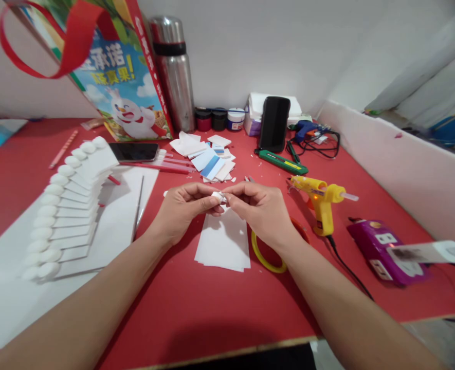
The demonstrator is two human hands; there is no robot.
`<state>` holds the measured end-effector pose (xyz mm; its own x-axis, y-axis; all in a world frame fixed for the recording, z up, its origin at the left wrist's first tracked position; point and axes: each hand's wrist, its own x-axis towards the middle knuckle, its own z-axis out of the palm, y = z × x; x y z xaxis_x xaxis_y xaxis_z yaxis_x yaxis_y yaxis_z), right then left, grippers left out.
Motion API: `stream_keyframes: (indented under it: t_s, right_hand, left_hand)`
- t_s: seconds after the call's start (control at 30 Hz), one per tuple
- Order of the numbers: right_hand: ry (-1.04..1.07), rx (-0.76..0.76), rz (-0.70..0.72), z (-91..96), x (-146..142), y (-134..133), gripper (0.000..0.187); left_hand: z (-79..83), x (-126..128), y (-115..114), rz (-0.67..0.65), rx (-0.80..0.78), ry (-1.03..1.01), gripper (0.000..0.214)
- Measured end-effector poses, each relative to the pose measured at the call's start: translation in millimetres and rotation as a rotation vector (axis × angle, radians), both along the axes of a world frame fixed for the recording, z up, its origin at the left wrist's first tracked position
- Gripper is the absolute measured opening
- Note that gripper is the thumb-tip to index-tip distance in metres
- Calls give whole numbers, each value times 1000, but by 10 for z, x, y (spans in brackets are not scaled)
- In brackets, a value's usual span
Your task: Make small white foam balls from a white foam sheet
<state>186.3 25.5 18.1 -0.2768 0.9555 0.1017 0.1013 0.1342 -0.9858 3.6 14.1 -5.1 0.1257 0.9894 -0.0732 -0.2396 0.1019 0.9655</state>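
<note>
Two bare hands, the left hand (184, 209) and the right hand (264, 209), meet over the far end of the white sheets (221, 246), with a small white piece (218, 197) between them. Handling it well probably calls for light, even fingertip pressure from both sides, since something so small could bend or slip; steady wrists and an unblocked view of its edges should help. The left thumb and fingers pinch it from one side, and the right thumb and forefinger appear to close on the other. The piece lies right at the fingertips, clear of both palms; whether it is one part or several is too small to tell. Beyond the white sheets is a heap of card scraps (212, 167); to their right, scissors (273, 269) and, farther over, a yellow glue gun (323, 205).
</note>
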Motion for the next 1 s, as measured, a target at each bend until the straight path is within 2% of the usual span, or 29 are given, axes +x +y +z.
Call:
stream_keyframes:
  t_s: [0.3, 0.67, 1.0]
  right_hand:
    - [-28, 37, 8, 1, -2, -14, 12]
    - [-138, 267, -8, -15, -20, -26, 11]
    - [-243, 395, -1, -59, 10, -15, 17]
  left_hand:
    - [-3, -6, 5, 6, -9, 7, 17]
    - [-27, -15, 6, -6, -16, -11, 16]
    - [-3, -8, 4, -4, -16, 19, 15]
